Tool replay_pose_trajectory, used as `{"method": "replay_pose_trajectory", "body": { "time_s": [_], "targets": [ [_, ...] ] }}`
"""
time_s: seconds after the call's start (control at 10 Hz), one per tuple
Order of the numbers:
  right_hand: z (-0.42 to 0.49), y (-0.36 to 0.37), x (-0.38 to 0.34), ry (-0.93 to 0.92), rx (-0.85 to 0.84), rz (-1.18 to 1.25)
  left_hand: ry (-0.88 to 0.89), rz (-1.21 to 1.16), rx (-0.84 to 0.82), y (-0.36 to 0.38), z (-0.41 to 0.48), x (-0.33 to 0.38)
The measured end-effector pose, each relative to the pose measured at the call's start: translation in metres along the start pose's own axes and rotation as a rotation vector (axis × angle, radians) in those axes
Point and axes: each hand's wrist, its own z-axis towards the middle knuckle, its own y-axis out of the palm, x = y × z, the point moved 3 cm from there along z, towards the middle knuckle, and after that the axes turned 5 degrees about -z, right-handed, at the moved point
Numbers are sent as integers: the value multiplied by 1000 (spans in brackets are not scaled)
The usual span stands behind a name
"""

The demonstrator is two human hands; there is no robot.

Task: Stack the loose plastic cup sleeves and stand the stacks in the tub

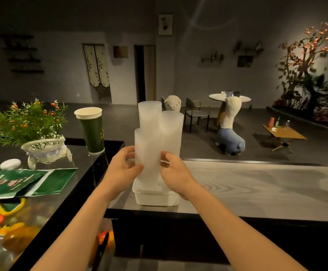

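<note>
My left hand [124,166] and right hand [173,170] clasp the nearest ribbed sleeve stack [148,151], upright in the white tub [156,198] on the wooden counter [257,184], two taller stacks [172,132] behind.

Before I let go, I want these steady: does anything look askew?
Nothing is toppled or spilled. Three translucent ribbed plastic sleeve stacks stand upright in the white plastic tub, only uneven in height. Left hand and right hand grip the front one.
</note>
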Motion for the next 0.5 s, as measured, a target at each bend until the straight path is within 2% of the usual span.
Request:
{"method": "replay_pose_trajectory", "body": {
  "time_s": [0.1, 0.3, 0.4, 0.5],
  "targets": [
    [-2, 9, 13, 62, -57, -38, -100, 47, -31, 4, 0, -19],
    [-9, 7, 20, 66, -127, -105, -157, 166, -51, 3, 1, -28],
    [-14, -8, 13, 57, -122, -200, -153, 188, -31, -4, 3, -14],
    [-17, -32, -1, 7, -21, -237, -37, 213, 41, -12, 7, 13]
  ]
}}
